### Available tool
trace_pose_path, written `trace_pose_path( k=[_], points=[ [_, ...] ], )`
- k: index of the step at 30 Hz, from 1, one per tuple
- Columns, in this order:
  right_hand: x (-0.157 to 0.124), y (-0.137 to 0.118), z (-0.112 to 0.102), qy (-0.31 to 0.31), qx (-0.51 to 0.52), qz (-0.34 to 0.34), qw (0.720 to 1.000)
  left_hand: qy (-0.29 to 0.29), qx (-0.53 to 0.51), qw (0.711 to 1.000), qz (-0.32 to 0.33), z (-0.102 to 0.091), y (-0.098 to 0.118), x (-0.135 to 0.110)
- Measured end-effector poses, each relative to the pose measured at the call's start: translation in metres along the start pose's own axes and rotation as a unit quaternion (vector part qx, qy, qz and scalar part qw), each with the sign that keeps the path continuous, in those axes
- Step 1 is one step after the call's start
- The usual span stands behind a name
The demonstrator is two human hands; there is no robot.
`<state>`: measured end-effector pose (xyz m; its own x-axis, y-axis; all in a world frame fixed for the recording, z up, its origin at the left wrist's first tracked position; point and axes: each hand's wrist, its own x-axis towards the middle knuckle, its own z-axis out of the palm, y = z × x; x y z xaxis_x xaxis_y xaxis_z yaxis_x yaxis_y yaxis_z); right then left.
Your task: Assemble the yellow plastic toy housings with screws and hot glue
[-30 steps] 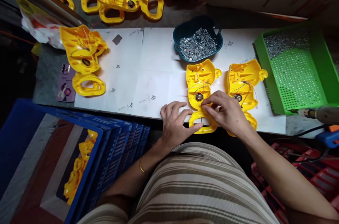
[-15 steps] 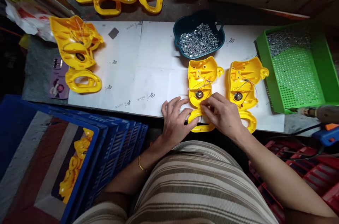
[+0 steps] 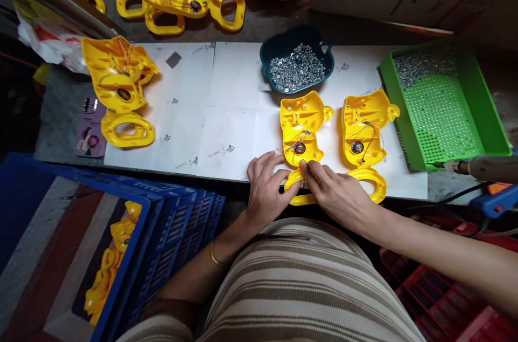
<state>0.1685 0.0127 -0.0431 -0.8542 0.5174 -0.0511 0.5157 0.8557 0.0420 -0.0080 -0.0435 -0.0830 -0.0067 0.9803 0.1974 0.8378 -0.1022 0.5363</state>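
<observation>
Right, from my end the work sits at one small spot: the neck (image 3: 304, 163) where the yellow shell (image 3: 288, 118) meets its handle (image 3: 302, 200). The shell lies hollow side up on the white sheet (image 3: 226, 126), its handle reaching over the near edge. My left hand (image 3: 266, 185) has thumb and forefinger closed round the handle's left side, the other fingers loosely spread beside it. My right hand (image 3: 334, 188) has its fingers bunched together, tips down at the neck; whether they pinch a small part, I cannot tell.

To do this well, I'd keep the left grip firm, since an overhanging handle could rock under pressure. I'd push straight down with the fingertips, not sideways, and stay clear of the speaker (image 3: 299, 148) and loose wires (image 3: 303, 129) just above. The twin (image 3: 350, 129) on the right sits near, so I'd keep my knuckles off it.
</observation>
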Motion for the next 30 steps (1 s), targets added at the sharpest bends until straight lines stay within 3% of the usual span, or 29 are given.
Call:
trace_pose_path(
  k=[5,11,14,18,21,25,30],
  points=[
    [-0.003,-0.004,0.011,-0.031,-0.013,-0.022,0.999,-0.003,-0.018,1.000,-0.002,0.000,0.000,0.001],
    [-0.010,0.008,0.018,0.012,0.065,-0.011,0.998,-0.019,0.038,0.999,0.015,-0.006,0.001,-0.003],
    [-0.011,0.022,0.015,0.073,0.139,0.046,0.987,-0.007,0.063,0.997,0.032,-0.013,-0.003,0.000],
    [0.005,0.042,0.008,0.138,0.163,0.158,0.964,0.078,0.072,0.994,0.026,-0.020,-0.006,0.022],
    [0.025,0.048,0.005,0.092,0.148,0.208,0.963,0.100,0.088,0.991,0.032,-0.019,-0.003,0.043],
    [0.042,0.049,0.006,0.027,0.139,0.198,0.970,0.077,0.088,0.992,0.054,-0.014,0.004,0.059],
    [0.045,0.057,0.011,0.052,0.135,0.205,0.968,0.034,0.030,0.999,0.024,-0.008,0.007,0.058]
  ],
)
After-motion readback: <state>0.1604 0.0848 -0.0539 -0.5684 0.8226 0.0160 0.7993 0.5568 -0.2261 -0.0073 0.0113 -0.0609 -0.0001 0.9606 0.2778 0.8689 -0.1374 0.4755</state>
